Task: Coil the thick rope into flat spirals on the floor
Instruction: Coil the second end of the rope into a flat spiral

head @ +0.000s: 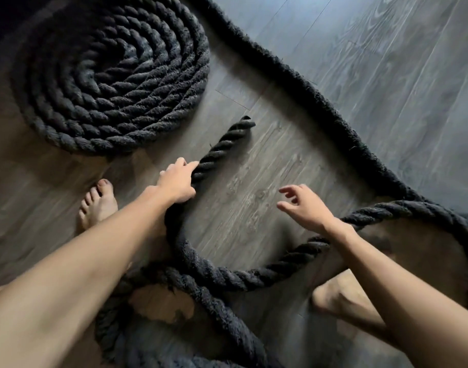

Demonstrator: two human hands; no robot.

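Observation:
A thick black twisted rope lies on the wooden floor. Part of it forms a flat spiral (113, 75) at the upper left. A loose rope end (222, 147) points up toward the middle of the view, and my left hand (178, 180) grips the rope just below that end. From there the loose rope (227, 274) curves down and right in a wide loop. My right hand (306, 207) hovers above the floor with fingers spread, touching nothing. Another stretch of rope (307, 86) runs diagonally from the top to the right.
My bare left foot (98, 205) stands beside the held rope, and my right foot (342, 298) is near the loop at the lower right. More rope loops (137, 328) lie tangled near the bottom edge. Grey wood planks (387, 75) fill the upper right.

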